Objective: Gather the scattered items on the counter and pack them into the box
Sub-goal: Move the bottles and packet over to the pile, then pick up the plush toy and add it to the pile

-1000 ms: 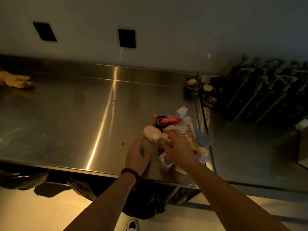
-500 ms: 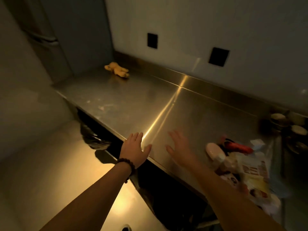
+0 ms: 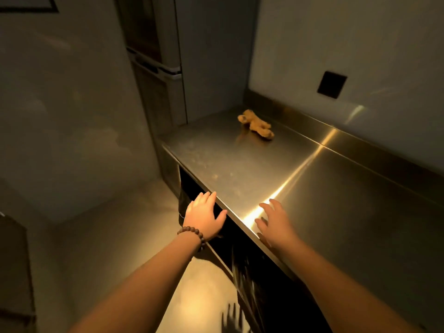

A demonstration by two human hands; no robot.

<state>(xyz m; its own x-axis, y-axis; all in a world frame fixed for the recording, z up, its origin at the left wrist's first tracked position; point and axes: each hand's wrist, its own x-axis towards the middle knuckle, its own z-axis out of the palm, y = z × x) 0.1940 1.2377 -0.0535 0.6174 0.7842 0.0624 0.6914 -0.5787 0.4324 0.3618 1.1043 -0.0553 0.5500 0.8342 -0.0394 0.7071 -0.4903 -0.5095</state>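
Observation:
A small yellow-brown plush toy [image 3: 255,125] lies alone at the far left end of the steel counter [image 3: 336,200], close to the back splash. My left hand [image 3: 204,216], with a bead bracelet on its wrist, hovers with spread fingers just off the counter's front edge and holds nothing. My right hand [image 3: 275,222] is over the counter's front edge, fingers spread, also with nothing in it. Both hands are well short of the toy. No box is in view, and the pile of other items is out of frame.
A tall refrigerator [image 3: 156,75] stands past the counter's left end. A black wall socket [image 3: 332,84] sits above the back splash. Dark bags [image 3: 242,280] hang under the counter. The floor [image 3: 108,236] lies to the left.
My view has swung left, away from the pile of items, which has left the frame. Both hands let go of the pile and moved left along the counter's front edge, fingers spread.

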